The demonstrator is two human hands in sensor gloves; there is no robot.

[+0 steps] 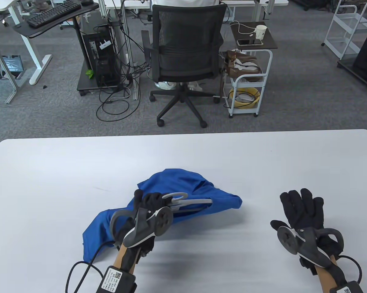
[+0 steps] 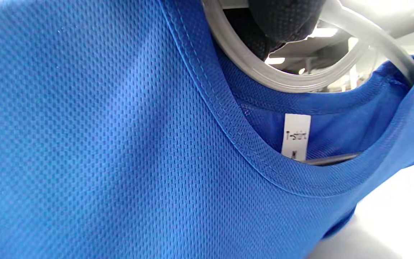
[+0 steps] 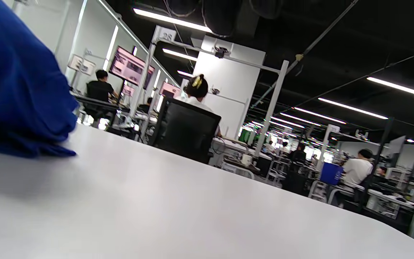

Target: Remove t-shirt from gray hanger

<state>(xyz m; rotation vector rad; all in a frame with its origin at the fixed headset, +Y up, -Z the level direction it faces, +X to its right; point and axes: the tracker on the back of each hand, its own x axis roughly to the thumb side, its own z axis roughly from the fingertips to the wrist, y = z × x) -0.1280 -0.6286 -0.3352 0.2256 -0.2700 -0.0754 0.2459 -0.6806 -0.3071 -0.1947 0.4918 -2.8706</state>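
Spanning the lower frame, the table point(image 1: 183, 152) carries the blue shirt point(image 1: 183, 186), bunched left of centre with the hanger point(image 1: 191, 202) inside it, hook protruding through the neck opening. The left hand point(image 1: 149, 203) grips the hook point(image 2: 282, 81), fingers curled around it. The right hand point(image 1: 302, 209) rests flat on the table, fingers spread, well apart from the shirt. A white label point(image 2: 295, 136) sits inside the collar.

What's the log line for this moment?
left hand: grips hanger hook | shirt: on hanger | right hand: flat on table, holds nothing
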